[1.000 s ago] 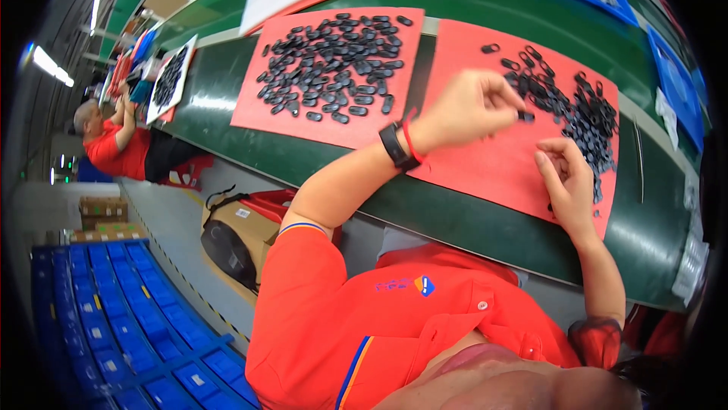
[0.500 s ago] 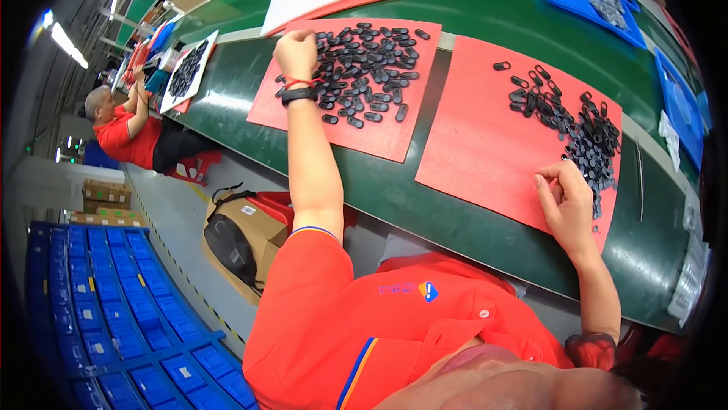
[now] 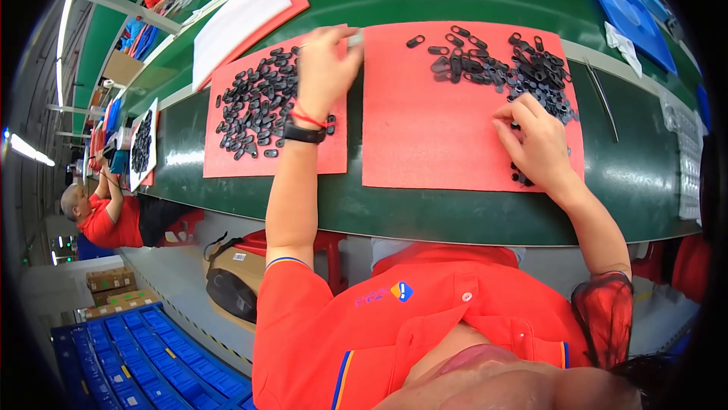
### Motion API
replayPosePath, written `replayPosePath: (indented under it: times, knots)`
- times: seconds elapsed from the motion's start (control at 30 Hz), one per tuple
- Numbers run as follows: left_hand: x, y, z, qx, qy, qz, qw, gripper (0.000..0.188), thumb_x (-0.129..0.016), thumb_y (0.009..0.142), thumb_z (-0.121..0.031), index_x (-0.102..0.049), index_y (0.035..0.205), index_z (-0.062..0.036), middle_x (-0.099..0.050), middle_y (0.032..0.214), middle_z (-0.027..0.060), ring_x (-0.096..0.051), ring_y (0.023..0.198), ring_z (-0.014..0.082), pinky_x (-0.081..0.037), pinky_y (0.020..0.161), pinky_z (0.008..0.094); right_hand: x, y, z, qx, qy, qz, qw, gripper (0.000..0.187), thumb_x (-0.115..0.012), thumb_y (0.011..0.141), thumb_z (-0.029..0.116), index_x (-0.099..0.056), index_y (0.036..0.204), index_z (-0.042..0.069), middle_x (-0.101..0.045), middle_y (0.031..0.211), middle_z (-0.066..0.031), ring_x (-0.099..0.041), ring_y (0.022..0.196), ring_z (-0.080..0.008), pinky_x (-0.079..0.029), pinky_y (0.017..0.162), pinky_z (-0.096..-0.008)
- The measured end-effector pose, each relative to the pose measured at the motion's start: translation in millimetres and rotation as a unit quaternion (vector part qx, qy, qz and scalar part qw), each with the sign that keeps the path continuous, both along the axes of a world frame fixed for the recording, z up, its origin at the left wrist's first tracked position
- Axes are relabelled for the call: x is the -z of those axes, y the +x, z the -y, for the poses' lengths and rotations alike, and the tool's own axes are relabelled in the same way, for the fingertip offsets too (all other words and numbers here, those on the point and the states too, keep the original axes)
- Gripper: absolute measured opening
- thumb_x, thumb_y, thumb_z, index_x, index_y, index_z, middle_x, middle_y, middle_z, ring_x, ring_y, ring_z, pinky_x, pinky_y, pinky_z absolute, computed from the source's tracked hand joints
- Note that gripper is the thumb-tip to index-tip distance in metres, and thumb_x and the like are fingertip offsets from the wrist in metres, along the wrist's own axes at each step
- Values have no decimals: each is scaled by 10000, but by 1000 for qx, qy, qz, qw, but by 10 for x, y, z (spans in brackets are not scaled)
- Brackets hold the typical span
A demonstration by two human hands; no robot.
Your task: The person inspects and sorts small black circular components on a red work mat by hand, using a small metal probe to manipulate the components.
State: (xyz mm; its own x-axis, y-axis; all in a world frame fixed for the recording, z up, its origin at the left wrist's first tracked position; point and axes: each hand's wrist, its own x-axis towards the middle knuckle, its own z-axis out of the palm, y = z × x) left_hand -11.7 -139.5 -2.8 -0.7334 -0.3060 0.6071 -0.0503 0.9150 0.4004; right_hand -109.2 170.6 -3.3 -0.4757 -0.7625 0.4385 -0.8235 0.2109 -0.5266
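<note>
My left hand [image 3: 327, 69] hovers over the gap between two pink foam sheets, its fingers bent together and slightly smeared. A small greyish patch shows at its fingertips; I cannot tell what it is. Beneath and left of it, many black oval pieces [image 3: 262, 99] lie spread over the left foam sheet [image 3: 216, 156]. My right hand [image 3: 537, 144] is over the right foam sheet [image 3: 425, 137], thumb and forefinger drawn close, whatever they hold too small to name. Beyond its knuckles lies a heap of small dark pieces [image 3: 550, 91], with black oval rings [image 3: 459, 57] further left.
A green workbench [image 3: 425, 209] carries both sheets. White and pink sheets [image 3: 243, 19] lie at the back left, a blue tray [image 3: 626, 12] at the back right. Metal tweezers [image 3: 601, 99] rest to the right. Another person [image 3: 114, 216] works at far left.
My left hand has moved right, from the left pile's far edge to the gap between the sheets. My right hand stays by the small dark pieces. The view has turned.
</note>
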Motion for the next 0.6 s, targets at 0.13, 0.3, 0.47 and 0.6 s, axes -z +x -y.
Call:
replayPosePath:
  times: [0.13,0.3,0.47,0.6]
  knots:
    - [89,-322,-267,65,-27,66,995,339,-660,770,-239,-631,1014,-6,-600,1004,177,-531,986,338,-422,856,423,-14,-120,-8,27,-6,-22,999,61,-623,796,73,-603,835,31,-552,785,-66,-531,574,-185,-421,516,-284]
    - [262,-516,-227,35,-79,48,995,219,-649,770,-254,-689,886,-72,-623,944,131,-560,909,306,-435,772,423,-56,-187,19,50,20,4,999,74,-637,800,96,-611,848,46,-556,795,-60,-566,646,-198,-439,567,-291]
    - [243,-496,-265,14,-55,48,997,126,-655,711,-205,-691,735,-86,-644,815,128,-604,805,286,-456,704,417,-34,-187,35,38,27,-48,998,74,-622,805,96,-608,856,44,-553,812,-82,-578,711,-251,-456,628,-327]
    - [171,-437,-396,0,-14,-24,1000,148,-659,682,-177,-661,702,-31,-634,723,142,-610,725,290,-480,677,384,-53,-127,78,53,46,-45,997,122,-594,837,103,-616,939,39,-536,827,-93,-581,739,-232,-455,648,-314]
